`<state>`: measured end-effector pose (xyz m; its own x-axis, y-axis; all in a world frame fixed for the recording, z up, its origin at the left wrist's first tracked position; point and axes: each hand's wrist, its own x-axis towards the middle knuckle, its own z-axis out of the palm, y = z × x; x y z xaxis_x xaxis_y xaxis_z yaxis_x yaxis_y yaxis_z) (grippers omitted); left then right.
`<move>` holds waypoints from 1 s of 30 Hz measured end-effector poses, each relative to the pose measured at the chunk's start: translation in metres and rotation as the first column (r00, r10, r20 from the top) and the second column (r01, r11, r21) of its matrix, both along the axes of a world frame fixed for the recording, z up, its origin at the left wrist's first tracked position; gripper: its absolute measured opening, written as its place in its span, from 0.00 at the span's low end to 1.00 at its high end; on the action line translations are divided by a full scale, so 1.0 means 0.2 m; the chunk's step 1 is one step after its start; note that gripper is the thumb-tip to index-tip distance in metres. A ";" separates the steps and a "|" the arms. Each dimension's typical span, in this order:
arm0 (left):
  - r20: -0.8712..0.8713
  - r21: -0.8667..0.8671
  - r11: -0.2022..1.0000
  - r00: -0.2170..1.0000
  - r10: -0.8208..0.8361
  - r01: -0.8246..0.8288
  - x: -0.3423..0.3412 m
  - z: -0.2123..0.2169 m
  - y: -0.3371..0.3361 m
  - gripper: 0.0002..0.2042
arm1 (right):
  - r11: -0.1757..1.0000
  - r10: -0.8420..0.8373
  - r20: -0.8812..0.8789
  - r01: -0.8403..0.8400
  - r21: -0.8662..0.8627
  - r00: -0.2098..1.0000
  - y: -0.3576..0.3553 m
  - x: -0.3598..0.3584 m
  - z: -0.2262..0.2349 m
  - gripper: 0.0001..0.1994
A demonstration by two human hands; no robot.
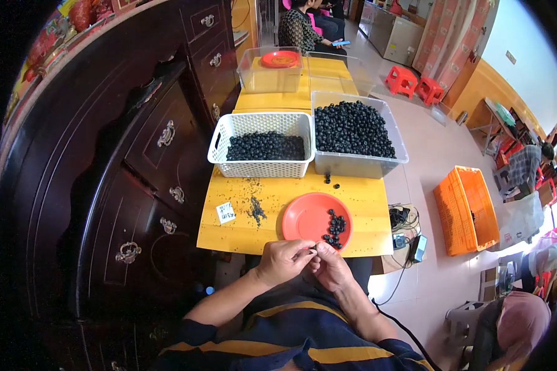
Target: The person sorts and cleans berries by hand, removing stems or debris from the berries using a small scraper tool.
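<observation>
My left hand point(280, 262) and my right hand point(333, 266) meet over the table's near edge. Their fingertips pinch together on a small black part point(314, 248), mostly covered by the fingers. Just beyond them sits a red plate point(301, 216) with several small, round black parts point(335, 227) on its right side. Behind the plate, a white perforated basket point(263, 168) is partly filled with dark pieces. Beside it a clear plastic bin point(359, 166) is heaped with black ring-like parts. A couple of loose black parts point(328, 179) lie between bin and plate.
The yellow table point(229, 191) bears dark scraps point(256, 211) and a small white paper point(225, 213). Clear containers point(269, 77) stand farther back. Dark wooden drawers point(161, 142) rise at left; an orange crate point(455, 210) and cables point(405, 219) are at right. Other people sit nearby.
</observation>
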<state>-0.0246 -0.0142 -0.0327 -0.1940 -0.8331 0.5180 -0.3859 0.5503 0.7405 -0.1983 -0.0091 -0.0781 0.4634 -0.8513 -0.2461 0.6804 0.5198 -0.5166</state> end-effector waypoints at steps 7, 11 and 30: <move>0.045 0.020 1.000 0.999 0.002 -0.003 0.00 -0.05 0.00 0.08 | 0.997 -0.026 -0.042 0.029 0.066 0.999 0.01 0.01 0.01 0.11; 0.061 -0.001 1.000 0.998 -0.011 0.011 0.01 -0.06 0.00 0.08 | 0.996 -0.046 -0.035 0.048 0.076 0.998 0.02 0.02 0.03 0.11; 0.081 0.063 0.998 0.996 -0.026 0.021 0.00 -0.02 -0.01 0.14 | 1.000 0.024 -0.016 -0.024 0.002 1.000 -0.02 0.00 0.02 0.13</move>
<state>-0.0246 -0.0162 -0.0359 -0.2534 -0.8578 0.4472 -0.4336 0.5140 0.7401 -0.1977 -0.0127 -0.0749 0.4798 -0.8393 -0.2557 0.6590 0.5372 -0.5264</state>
